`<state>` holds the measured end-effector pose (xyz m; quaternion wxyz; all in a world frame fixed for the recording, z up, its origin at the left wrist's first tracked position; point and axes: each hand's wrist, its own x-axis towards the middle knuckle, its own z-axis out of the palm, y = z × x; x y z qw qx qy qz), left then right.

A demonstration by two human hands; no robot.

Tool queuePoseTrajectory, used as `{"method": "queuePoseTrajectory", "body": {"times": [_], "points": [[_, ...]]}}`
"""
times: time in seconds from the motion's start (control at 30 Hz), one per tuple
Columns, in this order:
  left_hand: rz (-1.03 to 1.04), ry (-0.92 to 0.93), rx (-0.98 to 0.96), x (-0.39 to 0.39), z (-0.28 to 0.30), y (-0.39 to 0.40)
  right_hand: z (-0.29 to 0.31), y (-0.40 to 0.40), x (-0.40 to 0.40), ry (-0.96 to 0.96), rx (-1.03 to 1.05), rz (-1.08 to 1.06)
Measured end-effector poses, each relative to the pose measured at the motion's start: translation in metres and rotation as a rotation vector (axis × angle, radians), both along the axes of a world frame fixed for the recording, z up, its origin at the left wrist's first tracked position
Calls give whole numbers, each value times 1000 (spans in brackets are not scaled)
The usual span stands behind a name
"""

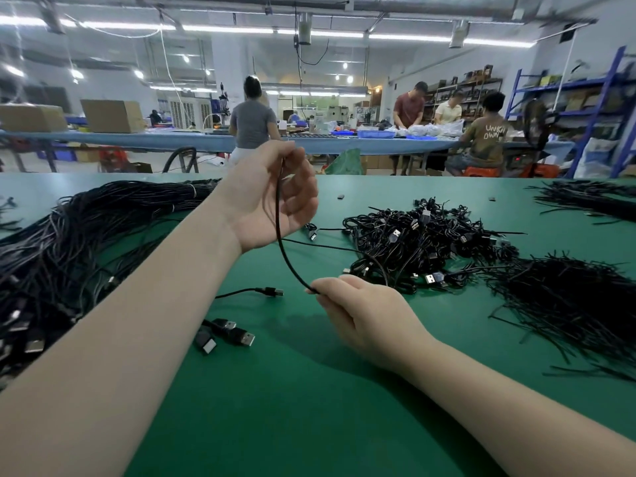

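Left hand (272, 197) and right hand (358, 311) pinch a light, floppy cable (278, 218) above the table (309, 390), likely easiest gripped mid-length

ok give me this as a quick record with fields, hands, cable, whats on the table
work: one black cable held between both hands
left hand: raised, fingers curled round the cable's upper part
right hand: low over the green table, pinches the cable
far left: bundle of long cables
centre right: heap of coiled USB cables
far right: pile of thin black strips
front: loose USB plugs
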<state>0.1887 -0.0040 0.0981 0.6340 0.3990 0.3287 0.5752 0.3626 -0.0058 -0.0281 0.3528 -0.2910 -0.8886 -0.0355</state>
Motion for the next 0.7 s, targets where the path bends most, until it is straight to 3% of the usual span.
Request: {"method": "queuePoseTrajectory", "body": {"times": [0.23,0.57,0.7], "points": [[-58,248,-50,1,-1,-5,-2,4,3,54,-106,-29],[-23,314,-18,-9,-3,-1,0,1,2,131,-77,-22],[38,201,10,-12,-3,3,0,1,3,125,-89,-15]]}}
